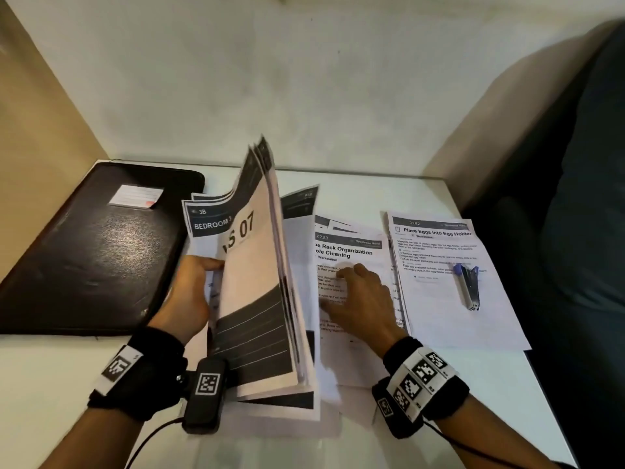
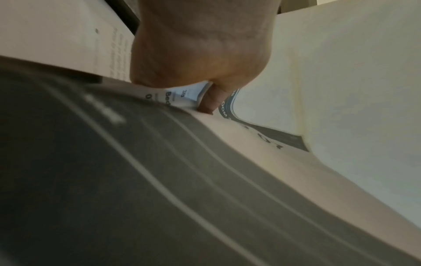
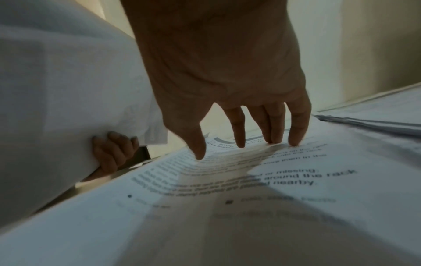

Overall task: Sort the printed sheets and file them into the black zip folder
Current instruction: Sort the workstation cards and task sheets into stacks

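Lying shut at the white table's [image 1: 54, 384] far left is the black zip folder [image 1: 91, 245]. Beside it, the left hand [image 1: 189, 292] grips a raised sheaf of printed sheets [image 1: 260, 299]. Spread right-hand fingers [image 3: 296, 129] press a flat sheet [image 1: 351, 360]; a stapler [image 1: 469, 286] rests on another pile [image 1: 453, 319].

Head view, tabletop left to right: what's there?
black zip folder → left hand gripping the raised bundle of sheets → right hand on the shoe-rack sheet → egg-holder sheet with a stapler on it.

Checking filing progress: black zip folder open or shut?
Shut. The black zip folder lies flat and closed on the table, with no sheets visible inside.
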